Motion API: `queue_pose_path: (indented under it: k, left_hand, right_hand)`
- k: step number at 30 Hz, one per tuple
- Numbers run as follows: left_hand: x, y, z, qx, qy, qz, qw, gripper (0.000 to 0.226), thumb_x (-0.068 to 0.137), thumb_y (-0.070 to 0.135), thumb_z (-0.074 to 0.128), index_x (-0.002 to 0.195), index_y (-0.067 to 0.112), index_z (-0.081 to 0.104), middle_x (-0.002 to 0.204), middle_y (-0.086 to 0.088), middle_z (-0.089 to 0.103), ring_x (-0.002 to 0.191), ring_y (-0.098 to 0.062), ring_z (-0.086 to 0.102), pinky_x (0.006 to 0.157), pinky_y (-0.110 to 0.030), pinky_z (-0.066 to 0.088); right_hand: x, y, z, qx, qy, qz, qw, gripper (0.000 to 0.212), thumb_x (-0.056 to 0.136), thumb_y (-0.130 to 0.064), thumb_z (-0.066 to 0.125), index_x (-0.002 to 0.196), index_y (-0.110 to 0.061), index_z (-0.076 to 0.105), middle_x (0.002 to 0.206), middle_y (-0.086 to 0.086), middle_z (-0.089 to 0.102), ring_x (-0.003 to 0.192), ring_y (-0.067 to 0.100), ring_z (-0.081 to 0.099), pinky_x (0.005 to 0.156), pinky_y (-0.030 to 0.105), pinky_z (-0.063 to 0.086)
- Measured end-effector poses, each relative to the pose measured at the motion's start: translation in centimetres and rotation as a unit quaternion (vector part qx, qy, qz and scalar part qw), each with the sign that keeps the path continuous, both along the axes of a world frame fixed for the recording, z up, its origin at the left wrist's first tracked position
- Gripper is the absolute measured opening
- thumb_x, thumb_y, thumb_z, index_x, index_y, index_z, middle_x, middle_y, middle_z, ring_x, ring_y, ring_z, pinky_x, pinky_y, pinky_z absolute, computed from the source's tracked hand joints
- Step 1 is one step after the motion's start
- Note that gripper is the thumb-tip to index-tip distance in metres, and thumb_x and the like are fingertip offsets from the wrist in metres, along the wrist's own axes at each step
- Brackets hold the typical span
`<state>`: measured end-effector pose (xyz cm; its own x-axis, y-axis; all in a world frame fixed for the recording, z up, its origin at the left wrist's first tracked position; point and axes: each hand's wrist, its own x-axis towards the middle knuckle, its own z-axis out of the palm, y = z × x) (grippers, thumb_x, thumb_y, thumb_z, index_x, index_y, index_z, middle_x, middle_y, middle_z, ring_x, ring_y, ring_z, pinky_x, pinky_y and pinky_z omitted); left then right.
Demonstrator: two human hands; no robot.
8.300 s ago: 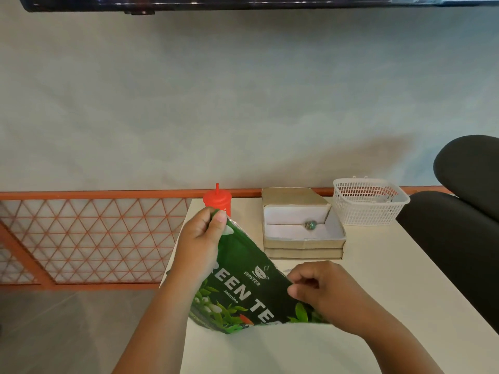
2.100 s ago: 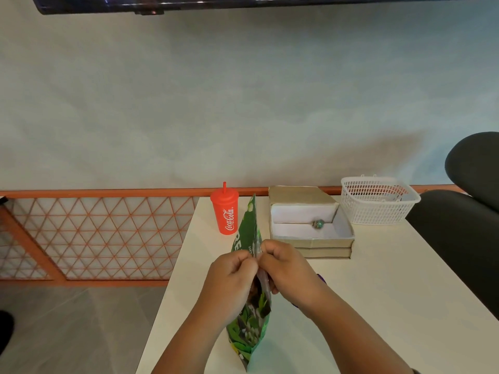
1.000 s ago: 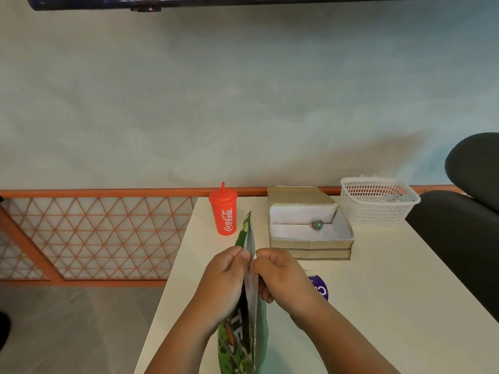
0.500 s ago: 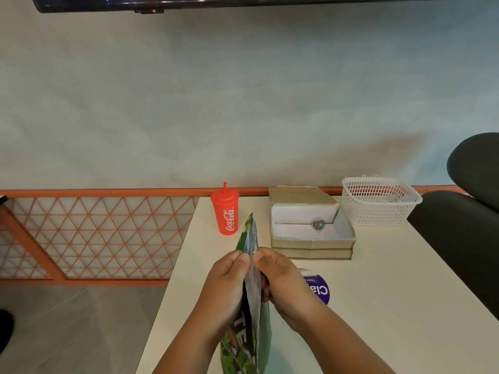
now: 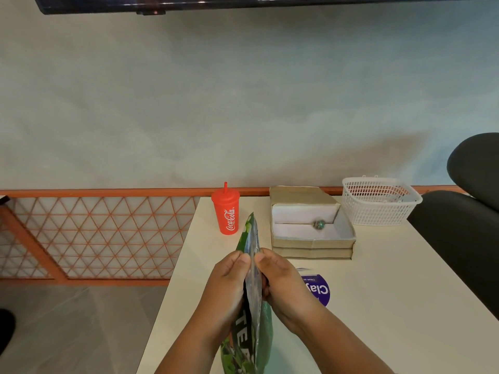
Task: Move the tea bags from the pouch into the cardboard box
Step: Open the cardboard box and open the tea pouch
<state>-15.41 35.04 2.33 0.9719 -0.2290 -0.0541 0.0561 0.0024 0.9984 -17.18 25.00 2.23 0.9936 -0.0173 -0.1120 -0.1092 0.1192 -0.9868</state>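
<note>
A green tea pouch (image 5: 249, 327) stands edge-on between my hands over the near part of the white table (image 5: 391, 306). My left hand (image 5: 229, 282) pinches its left lip and my right hand (image 5: 280, 282) pinches its right lip, near the top seam. The silvery inside shows in a narrow slit; no tea bags are visible. Behind it sits the open cardboard box (image 5: 310, 245) with a white lining and one small round green object (image 5: 319, 224) inside.
A red Coca-Cola cup (image 5: 226, 211) with a straw stands left of the box. A white plastic basket (image 5: 378, 202) sits at the back right. A purple round label (image 5: 317, 290) lies by my right hand. A black chair (image 5: 469, 228) borders the table's right side.
Both hands have kept their pinch on the pouch's top edges. The pouch has stayed edge-on and shifted only slightly; its mouth still shows a narrow slit.
</note>
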Motion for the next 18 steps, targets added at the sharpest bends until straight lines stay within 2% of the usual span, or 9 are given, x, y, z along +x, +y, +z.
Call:
queue_pose_path:
  k: [2, 5, 9, 12, 15, 17, 18]
  left_hand:
    - [-0.1, -0.1, 0.0, -0.003, -0.001, 0.002, 1.0, 0.031, 0.098, 0.015, 0.037, 0.078, -0.003, 0.053, 0.06, -0.009, 0.052, 0.06, -0.021, 0.05, 0.059, -0.033, 0.042]
    - [-0.3, -0.2, 0.3, -0.021, 0.0, 0.002, 1.0, 0.034, 0.098, 0.012, 0.035, 0.069, 0.003, 0.05, 0.053, -0.009, 0.05, 0.052, -0.021, 0.05, 0.051, -0.03, 0.042]
    - [-0.1, 0.2, 0.5, -0.026, -0.004, 0.001, 1.0, 0.032, 0.099, 0.013, 0.035, 0.073, 0.001, 0.052, 0.056, -0.011, 0.053, 0.051, -0.019, 0.054, 0.051, -0.028, 0.044]
    - [0.0, 0.2, 0.5, -0.042, 0.003, -0.01, 0.999, 0.033, 0.099, 0.016, 0.034, 0.075, -0.001, 0.048, 0.053, -0.017, 0.049, 0.046, -0.025, 0.05, 0.048, -0.031, 0.043]
    - [0.1, 0.2, 0.0, -0.035, 0.001, -0.013, 0.999, 0.033, 0.1, 0.02, 0.034, 0.077, 0.001, 0.049, 0.055, -0.02, 0.047, 0.05, -0.029, 0.049, 0.052, -0.037, 0.043]
    - [0.3, 0.3, -0.4, -0.009, -0.009, -0.009, 1.0, 0.034, 0.099, 0.024, 0.036, 0.074, 0.009, 0.053, 0.059, -0.016, 0.049, 0.057, -0.029, 0.05, 0.06, -0.042, 0.042]
    - [0.3, 0.4, -0.4, 0.0, -0.01, -0.006, 1.0, 0.035, 0.099, 0.025, 0.037, 0.071, 0.012, 0.054, 0.06, -0.014, 0.05, 0.058, -0.029, 0.05, 0.063, -0.043, 0.042]
  right_hand:
    - [0.0, -0.1, 0.2, -0.019, 0.008, 0.001, 1.0, 0.032, 0.1, -0.028, 0.034, 0.087, -0.011, 0.058, 0.07, 0.006, 0.053, 0.065, 0.015, 0.051, 0.062, 0.023, 0.045]
    - [0.0, -0.5, 1.1, -0.111, 0.016, 0.014, 0.994, 0.029, 0.098, -0.023, 0.037, 0.074, -0.016, 0.051, 0.061, 0.001, 0.049, 0.05, 0.008, 0.047, 0.05, 0.018, 0.042]
    - [-0.5, -0.8, 1.8, -0.187, -0.002, 0.054, 0.981, 0.027, 0.094, -0.021, 0.042, 0.07, -0.015, 0.051, 0.061, 0.001, 0.051, 0.053, 0.011, 0.05, 0.048, 0.018, 0.043]
    - [-0.8, -0.5, 1.4, -0.138, -0.009, 0.054, 0.989, 0.03, 0.095, -0.016, 0.039, 0.068, -0.013, 0.052, 0.061, 0.007, 0.049, 0.049, 0.011, 0.047, 0.045, 0.018, 0.04]
    - [-1.0, -0.5, 0.8, -0.07, -0.006, 0.047, 0.996, 0.031, 0.096, -0.014, 0.037, 0.069, -0.011, 0.053, 0.058, 0.005, 0.046, 0.045, 0.008, 0.044, 0.046, 0.018, 0.038]
    - [-1.0, -0.4, 0.4, -0.036, -0.004, 0.051, 0.998, 0.031, 0.095, -0.021, 0.04, 0.075, -0.004, 0.055, 0.064, 0.011, 0.049, 0.054, 0.014, 0.049, 0.055, 0.023, 0.042]
    - [-1.0, -0.3, 0.3, -0.023, -0.006, 0.053, 0.998, 0.033, 0.092, -0.027, 0.042, 0.083, 0.001, 0.057, 0.072, 0.017, 0.051, 0.064, 0.023, 0.051, 0.062, 0.03, 0.043]
